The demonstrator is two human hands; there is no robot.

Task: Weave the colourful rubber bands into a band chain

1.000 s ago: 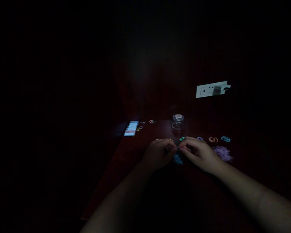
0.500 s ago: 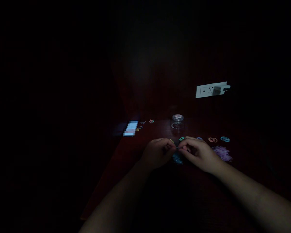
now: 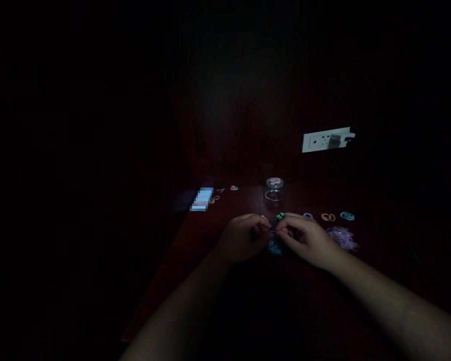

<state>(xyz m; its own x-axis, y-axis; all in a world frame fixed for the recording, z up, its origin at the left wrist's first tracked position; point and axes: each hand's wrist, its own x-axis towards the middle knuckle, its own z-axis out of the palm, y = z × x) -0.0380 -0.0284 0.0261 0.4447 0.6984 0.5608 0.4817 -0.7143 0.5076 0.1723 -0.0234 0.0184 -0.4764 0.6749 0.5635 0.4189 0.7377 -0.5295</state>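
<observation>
My left hand [image 3: 244, 236] and my right hand [image 3: 308, 238] meet over the table, fingertips pinched close together. Between them runs a thin bluish strand [image 3: 273, 231], gripped at both ends; it is too small and dim to tell its kind. Just below the fingertips lies a small pile of shiny blue strips [image 3: 274, 247]. A pile of pale purple strips [image 3: 343, 238] is beside my right wrist. Behind my fingers show a green piece [image 3: 280, 216] and a yellow piece [image 3: 264, 217], both partly hidden.
A clear lidded jar [image 3: 274, 190] stands behind the hands. Purple [image 3: 307, 215], orange [image 3: 327, 217] and blue rings [image 3: 347, 216] lie to the right. A lit phone [image 3: 202, 199] is at the table's left edge, near small rings [image 3: 234, 188]. A wall socket [image 3: 326, 140] holds a plug.
The fingertips have shifted slightly, with the strand a little lower between them. The whole view has moved very slightly; the things on the table stay in place.
</observation>
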